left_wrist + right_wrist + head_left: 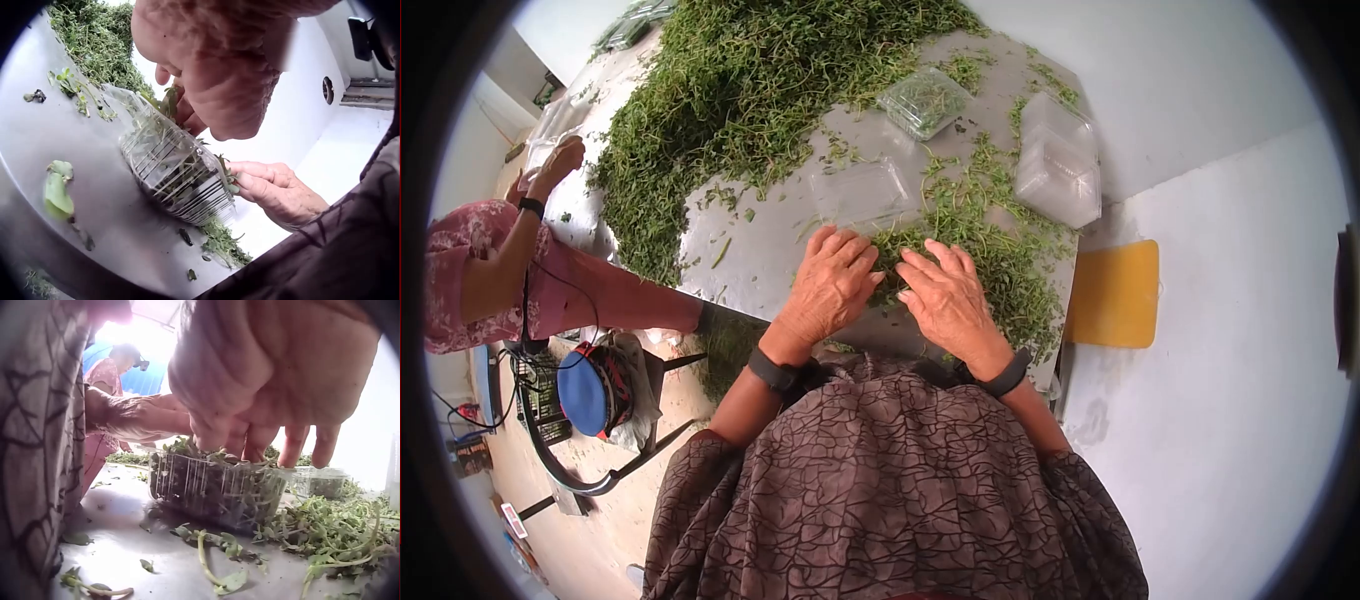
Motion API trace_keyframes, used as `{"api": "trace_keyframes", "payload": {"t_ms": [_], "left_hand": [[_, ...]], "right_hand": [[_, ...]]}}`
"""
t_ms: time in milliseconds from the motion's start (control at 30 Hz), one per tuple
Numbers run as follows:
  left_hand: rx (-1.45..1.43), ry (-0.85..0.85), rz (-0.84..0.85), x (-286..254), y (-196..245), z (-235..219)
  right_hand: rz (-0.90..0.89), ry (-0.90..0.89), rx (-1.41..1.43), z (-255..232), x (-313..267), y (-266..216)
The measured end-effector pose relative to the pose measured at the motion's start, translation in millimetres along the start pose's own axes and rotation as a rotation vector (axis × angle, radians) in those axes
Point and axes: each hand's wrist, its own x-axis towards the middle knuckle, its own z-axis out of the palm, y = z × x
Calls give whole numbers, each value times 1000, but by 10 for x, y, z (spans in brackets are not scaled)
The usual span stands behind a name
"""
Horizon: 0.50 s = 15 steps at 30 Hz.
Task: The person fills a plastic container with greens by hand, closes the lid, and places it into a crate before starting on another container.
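Observation:
A clear ribbed plastic box (212, 494) packed with leafy green sprigs (219, 456) stands on the metal table, close in front of the person's body. Over its left side, my left hand (832, 283) presses on the greens; in the left wrist view its fingers reach in at the rim. My right hand (948, 300) lies opposite, and its fingers (292, 447) point down onto the greens along the box's edge. Both thumbs come near each other above the box. From the head view the box is mostly hidden beneath the hands.
A large heap of greens (730, 90) covers the table's far left. Loose sprigs (1010, 250) lie at the right. Beyond the hands are a clear plastic tray (862, 190), a filled box (922, 103) and clear containers (1057, 168). Another person (490, 260) works at left; a yellow stool (1115, 295) stands right.

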Motion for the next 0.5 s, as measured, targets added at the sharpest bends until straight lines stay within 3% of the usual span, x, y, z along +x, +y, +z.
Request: {"api": "trace_keyframes", "payload": {"t_ms": [133, 267, 333, 500], "left_hand": [[-46, -14, -31, -46, -21, -26], [-82, 183, -109, -146, -68, -79], [-132, 250, -173, -242, -145, -49], [-242, 363, -368, -459, -280, 19]], "right_hand": [[22, 66, 60, -30, -30, 63], [65, 174, 36, -73, -68, 261], [215, 164, 30, -127, -105, 386], [382, 185, -81, -140, -264, 763]]}}
